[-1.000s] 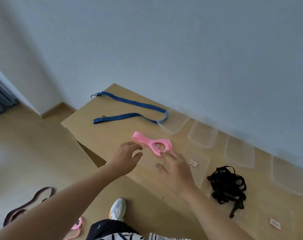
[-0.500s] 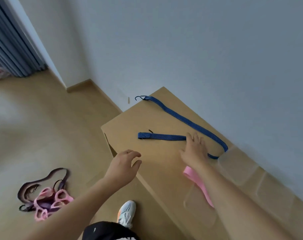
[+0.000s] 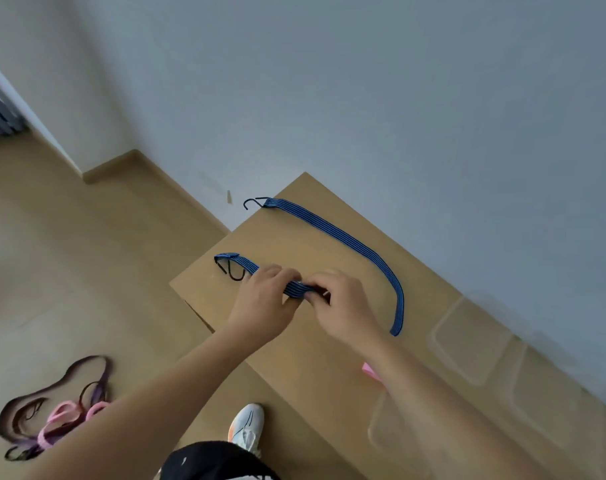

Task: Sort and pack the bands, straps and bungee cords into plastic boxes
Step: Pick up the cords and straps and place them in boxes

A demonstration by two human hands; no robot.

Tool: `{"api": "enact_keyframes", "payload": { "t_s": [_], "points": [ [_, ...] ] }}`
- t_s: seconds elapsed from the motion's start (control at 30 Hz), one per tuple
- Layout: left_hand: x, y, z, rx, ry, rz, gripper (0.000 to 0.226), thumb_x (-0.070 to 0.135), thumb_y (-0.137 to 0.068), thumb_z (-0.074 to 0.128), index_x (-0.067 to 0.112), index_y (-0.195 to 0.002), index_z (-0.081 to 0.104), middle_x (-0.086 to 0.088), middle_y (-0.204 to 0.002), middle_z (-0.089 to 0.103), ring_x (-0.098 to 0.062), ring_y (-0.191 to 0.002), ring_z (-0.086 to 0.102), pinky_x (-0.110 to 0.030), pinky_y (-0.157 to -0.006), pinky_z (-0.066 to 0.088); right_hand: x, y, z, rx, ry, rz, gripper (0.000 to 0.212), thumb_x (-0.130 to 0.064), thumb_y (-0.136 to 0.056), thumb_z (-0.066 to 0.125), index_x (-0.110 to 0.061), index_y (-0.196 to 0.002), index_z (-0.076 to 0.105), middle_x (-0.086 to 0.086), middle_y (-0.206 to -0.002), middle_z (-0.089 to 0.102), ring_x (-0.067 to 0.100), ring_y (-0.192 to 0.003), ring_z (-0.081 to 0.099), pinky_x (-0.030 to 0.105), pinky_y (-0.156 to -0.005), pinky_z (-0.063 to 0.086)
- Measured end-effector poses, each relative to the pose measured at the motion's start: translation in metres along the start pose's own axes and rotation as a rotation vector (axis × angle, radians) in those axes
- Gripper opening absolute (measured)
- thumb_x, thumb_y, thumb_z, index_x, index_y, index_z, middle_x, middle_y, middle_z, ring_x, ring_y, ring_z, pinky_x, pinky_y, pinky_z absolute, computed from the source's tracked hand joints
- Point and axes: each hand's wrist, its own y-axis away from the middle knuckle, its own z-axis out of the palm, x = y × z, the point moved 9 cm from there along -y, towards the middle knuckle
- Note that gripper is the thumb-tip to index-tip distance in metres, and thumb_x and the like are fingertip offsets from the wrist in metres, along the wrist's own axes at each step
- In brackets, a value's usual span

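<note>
A long blue striped bungee cord (image 3: 350, 244) with black hooks lies in a curve on the wooden table (image 3: 287, 237). My left hand (image 3: 263, 306) and my right hand (image 3: 343, 306) both pinch its near stretch, close together, just right of the near hook end (image 3: 230, 268). The far hook (image 3: 254, 202) hangs over the table's left edge. A pink band (image 3: 370, 371) shows partly under my right forearm. Clear plastic boxes (image 3: 467, 344) sit along the wall side.
More clear boxes (image 3: 398, 431) lie at the lower right of the table. On the floor at the lower left is a heap of pink, purple and dark bands (image 3: 55, 410). My shoe (image 3: 246, 424) is below the table's front edge.
The view swung left from the pink band and boxes. Both hands moved to the blue bungee cord and closed on its near stretch; the near hook end shifted left.
</note>
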Motion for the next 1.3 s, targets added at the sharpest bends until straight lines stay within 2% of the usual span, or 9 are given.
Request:
{"api": "enact_keyframes", "payload": {
  "t_s": [0.13, 0.23, 0.33, 0.4, 0.53, 0.73, 0.9, 1.03, 1.3],
  "points": [
    [-0.021, -0.011, -0.023, 0.075, 0.079, -0.13, 0.018, 0.012, -0.091, 0.061, 0.027, -0.095, 0.071, 0.024, -0.076, 0.058, -0.003, -0.069, 0.053, -0.022, -0.059, 0.036, 0.037, -0.005, -0.02, 0.084, 0.028, 0.217, 0.045, -0.052, -0.089, 0.065, -0.028, -0.128, 0.064, -0.009, -0.124, 0.063, 0.008, -0.117, 0.054, 0.028, -0.098, 0.045],
    [-0.03, -0.01, -0.027, 0.041, 0.07, -0.144, 0.024, 0.009, -0.089, 0.059, 0.027, -0.098, 0.072, 0.027, -0.081, 0.059, 0.0, -0.075, 0.055, -0.013, -0.063, 0.035, 0.103, 0.002, -0.058, 0.235, 0.295, 0.616, 0.054, -0.043, -0.095, 0.062, -0.01, -0.136, 0.053, 0.013, -0.134, 0.057, 0.031, -0.126, 0.048, 0.041, -0.1, 0.047],
    [-0.033, -0.007, -0.025, -0.011, 0.068, -0.139, 0.026, 0.006, -0.086, 0.059, 0.022, -0.102, 0.072, 0.012, -0.097, 0.07, -0.014, -0.092, 0.063, -0.025, -0.073, 0.046, 0.139, 0.014, -0.056, 0.121, 0.324, 0.852, 0.036, -0.024, -0.094, 0.064, -0.008, -0.124, 0.055, 0.014, -0.12, 0.06, 0.031, -0.108, 0.057, 0.044, -0.084, 0.055],
    [-0.034, -0.005, -0.026, -0.015, 0.012, -0.139, 0.029, 0.009, -0.086, 0.06, 0.021, -0.111, 0.07, 0.008, -0.111, 0.07, -0.018, -0.099, 0.064, -0.032, -0.076, 0.052, 0.132, 0.007, -0.04, 0.082, 0.148, 0.758, 0.015, -0.01, -0.092, 0.061, -0.013, -0.106, 0.065, 0.004, -0.099, 0.068, 0.022, -0.085, 0.063, 0.039, -0.072, 0.056],
    [-0.03, -0.012, -0.026, -0.049, -0.309, -0.121, 0.055, 0.02, -0.086, 0.059, 0.028, -0.139, 0.047, 0.005, -0.151, 0.044, -0.024, -0.131, 0.045, -0.032, -0.07, 0.047, 0.064, -0.012, -0.009, -0.113, -0.039, 0.392, 0.031, -0.004, -0.093, 0.059, -0.029, -0.105, 0.072, -0.015, -0.094, 0.069, 0.007, -0.088, 0.065, 0.016, -0.069, 0.046],
    [0.013, -0.03, -0.035, -0.134, -0.34, 0.197, 0.069, 0.011, -0.083, 0.061, 0.033, -0.146, 0.045, 0.005, -0.166, 0.023, -0.029, -0.155, 0.014, -0.054, -0.118, 0.025, -0.018, -0.013, -0.003, -0.307, -0.208, 0.152, 0.029, -0.008, -0.097, 0.057, -0.033, -0.098, 0.073, -0.016, -0.092, 0.072, 0.002, -0.089, 0.065, 0.016, -0.079, 0.049],
    [0.029, -0.037, -0.055, -0.125, -0.113, 0.191, 0.026, 0.005, -0.081, 0.053, 0.016, -0.098, 0.069, 0.001, -0.106, 0.073, -0.027, -0.116, 0.061, -0.046, -0.102, 0.042, -0.02, -0.004, -0.023, -0.17, -0.351, 0.28, 0.011, -0.03, -0.094, 0.068, -0.028, -0.104, 0.063, -0.007, -0.098, 0.072, 0.013, -0.091, 0.067, 0.029, -0.08, 0.052],
    [0.048, -0.035, -0.086, 0.016, -0.047, 0.118, 0.025, 0.001, -0.084, 0.052, 0.018, -0.096, 0.066, 0.012, -0.087, 0.062, -0.015, -0.08, 0.059, -0.035, -0.071, 0.05, -0.037, 0.006, -0.025, -0.203, -0.381, 0.292, 0.08, -0.065, -0.064, 0.081, -0.034, -0.128, 0.045, -0.009, -0.102, 0.069, 0.004, -0.091, 0.068, 0.021, -0.076, 0.049],
    [0.109, 0.003, -0.144, 0.216, -0.091, 0.177, 0.026, -0.006, -0.083, 0.057, 0.012, -0.096, 0.07, 0.0, -0.084, 0.062, -0.021, -0.074, 0.056, -0.035, -0.067, 0.045, -0.087, 0.041, -0.102, 0.056, -0.394, 0.088, 0.014, -0.002, -0.07, 0.066, -0.009, -0.074, 0.054, -0.005, -0.058, 0.048, 0.021, -0.05, 0.053, 0.032, -0.052, 0.047]
  ]
}}
